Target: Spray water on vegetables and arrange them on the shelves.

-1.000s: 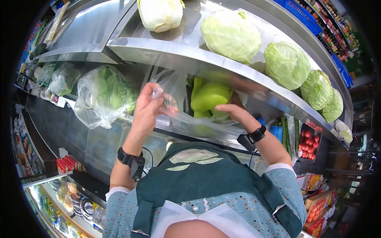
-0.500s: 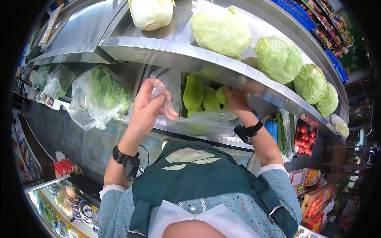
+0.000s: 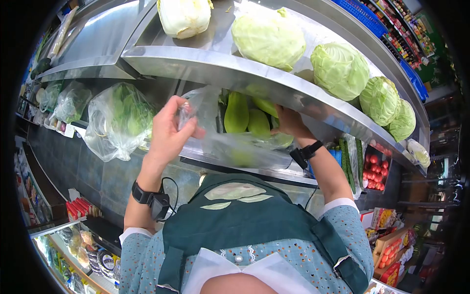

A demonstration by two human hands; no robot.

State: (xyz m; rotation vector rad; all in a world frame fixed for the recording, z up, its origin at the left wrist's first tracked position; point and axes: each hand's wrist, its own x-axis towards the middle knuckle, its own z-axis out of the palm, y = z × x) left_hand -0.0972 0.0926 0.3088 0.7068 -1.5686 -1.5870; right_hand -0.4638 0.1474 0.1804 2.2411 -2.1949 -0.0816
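Observation:
My left hand (image 3: 171,128) pinches the gathered edge of a clear plastic bag (image 3: 205,105), lifting that side. The bag's near part (image 3: 249,153) stretches to the right, blurred. Several smooth, light-green gourds lie on the lower shelf behind and partly in the bag: one stands lengthwise (image 3: 237,112), a shorter one (image 3: 259,123) rests beside it. A third gourd (image 3: 265,105) lies slantwise under the upper shelf lip, its right end in the curled fingers of my right hand (image 3: 292,122). My right fingertips are partly hidden.
Above, a metal shelf lip (image 3: 215,63) overhangs both hands, with cabbages (image 3: 269,39) and a napa cabbage (image 3: 184,17) on it. Bagged leafy greens (image 3: 122,117) sit at left. Cucumbers (image 3: 346,164) and tomatoes (image 3: 375,171) lie at right.
My left hand has shifted left and slightly down, drawing the bag wider. The right-hand gourd now lies slantwise, and my right thumb has come away to the left.

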